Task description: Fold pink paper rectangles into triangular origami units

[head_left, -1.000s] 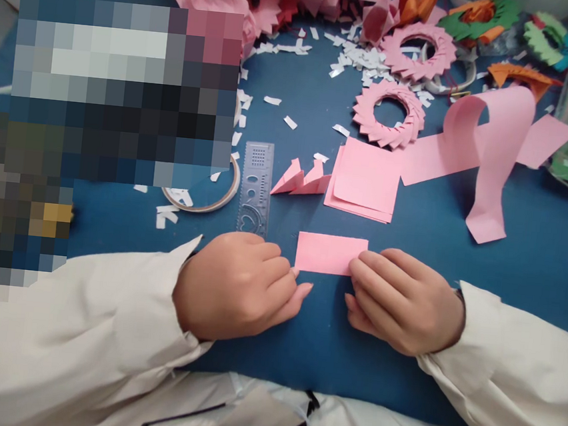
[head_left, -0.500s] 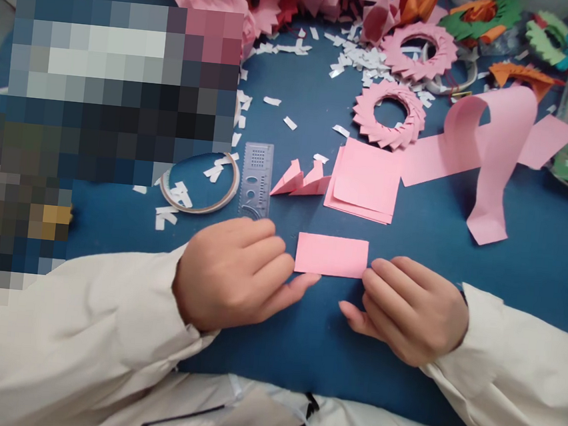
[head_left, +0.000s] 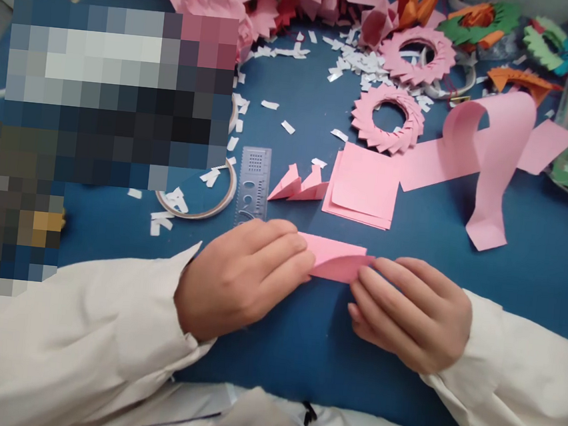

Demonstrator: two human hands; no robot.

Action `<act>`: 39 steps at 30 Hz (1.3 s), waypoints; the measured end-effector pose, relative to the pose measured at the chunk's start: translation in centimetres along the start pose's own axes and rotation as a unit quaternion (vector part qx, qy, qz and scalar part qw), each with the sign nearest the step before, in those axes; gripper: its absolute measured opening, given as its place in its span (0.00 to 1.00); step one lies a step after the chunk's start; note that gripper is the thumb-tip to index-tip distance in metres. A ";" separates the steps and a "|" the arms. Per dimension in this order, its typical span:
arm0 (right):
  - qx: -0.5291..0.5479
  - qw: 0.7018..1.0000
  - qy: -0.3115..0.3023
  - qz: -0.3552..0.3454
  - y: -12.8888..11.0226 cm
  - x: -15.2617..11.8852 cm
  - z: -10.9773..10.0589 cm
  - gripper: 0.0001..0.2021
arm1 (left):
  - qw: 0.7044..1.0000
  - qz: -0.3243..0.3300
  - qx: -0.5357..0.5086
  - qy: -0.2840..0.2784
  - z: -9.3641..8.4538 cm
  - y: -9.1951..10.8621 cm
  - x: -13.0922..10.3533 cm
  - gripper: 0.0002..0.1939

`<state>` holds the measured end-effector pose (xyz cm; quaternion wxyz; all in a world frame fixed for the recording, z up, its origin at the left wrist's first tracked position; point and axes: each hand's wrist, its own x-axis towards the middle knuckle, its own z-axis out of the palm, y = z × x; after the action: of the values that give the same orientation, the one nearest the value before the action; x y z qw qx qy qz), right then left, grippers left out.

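Note:
A folded pink paper rectangle [head_left: 338, 250] lies on the blue table between my hands, its upper layer curling up at the right. My left hand [head_left: 250, 280] is closed on the paper's left end, fingers together over it. At the right end, my right hand [head_left: 412, 312] pinches the lifted layer near its corner. Just beyond are two small folded pink pieces [head_left: 299, 183] and a stack of pink square sheets [head_left: 366, 181]. A clear ruler [head_left: 253, 183] lies beyond my left hand.
Pink paper rings [head_left: 417, 57], white scraps [head_left: 361, 65] and a curled pink strip [head_left: 504, 147] lie farther back. A round hoop [head_left: 193, 216] rests left of the ruler. Pixelated blocks cover the upper left. Green and orange folded paper [head_left: 480, 21] sits at the back right.
My left hand has moved right onto the paper's left end. My right hand has taken hold of the upper layer and lifted it, so the flat rectangle now curls open.

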<state>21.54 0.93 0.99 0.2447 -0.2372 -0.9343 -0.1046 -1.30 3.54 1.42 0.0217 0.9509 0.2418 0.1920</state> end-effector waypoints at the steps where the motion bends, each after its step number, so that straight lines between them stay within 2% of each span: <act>1: 0.007 1.000 0.006 0.008 0.1 0.0 0.0 0.04 | 1.000 0.017 -0.007 0.003 0.0 0.0 0.0 0.07; 4: 0.044 0.997 0.026 0.053 0.4 -0.1 0.2 0.07 | 0.999 0.044 -0.012 -0.003 -0.1 0.0 0.1 0.12; 8: 0.110 0.982 0.047 0.148 0.6 -0.2 0.2 0.14 | 0.997 0.071 -0.019 -0.011 -0.3 0.0 0.2 0.13; 11: 0.111 0.974 0.024 0.193 0.6 -0.1 0.1 0.15 | 0.993 0.107 -0.043 -0.015 -0.3 -0.1 0.0 0.14; 15: 0.049 0.972 -0.020 0.228 0.6 0.1 0.4 0.14 | 0.990 0.130 -0.057 -0.027 0.0 0.0 -0.6 0.15; 21: 0.037 0.974 -0.037 0.220 0.7 0.1 0.8 0.11 | 0.987 0.134 -0.082 -0.027 -0.2 0.5 -1.0 0.15; 23: 0.050 0.974 -0.036 0.217 0.7 0.1 0.8 0.07 | 0.988 0.120 -0.094 -0.032 -0.4 0.7 -0.9 0.14; 26: 0.066 0.974 -0.040 0.212 0.6 0.1 0.7 0.01 | 0.992 0.085 -0.096 -0.009 -0.6 0.6 -0.9 0.14; 30: 0.094 0.979 -0.025 0.181 0.6 0.0 0.7 0.05 | 0.998 0.010 -0.041 0.043 -0.4 0.1 -1.0 0.12; 33: 0.131 0.983 -0.019 0.125 0.7 -0.1 0.8 0.02 | 1.000 -0.003 0.012 0.025 -0.2 -0.2 -0.8 0.11; 35: 0.140 0.986 -0.026 0.092 0.8 -0.2 0.8 0.09 | 1.000 -0.009 0.020 0.014 -0.1 -0.2 -0.7 0.10; 39: 0.130 0.989 -0.035 0.067 0.8 -0.4 0.9 0.20 | 0.998 -0.043 -0.010 0.039 -0.1 0.1 -0.7 0.10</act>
<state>21.87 1.74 0.09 0.2474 -0.2693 -0.9298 0.0427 -1.89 3.13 1.25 0.0300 0.9311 0.2816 0.2297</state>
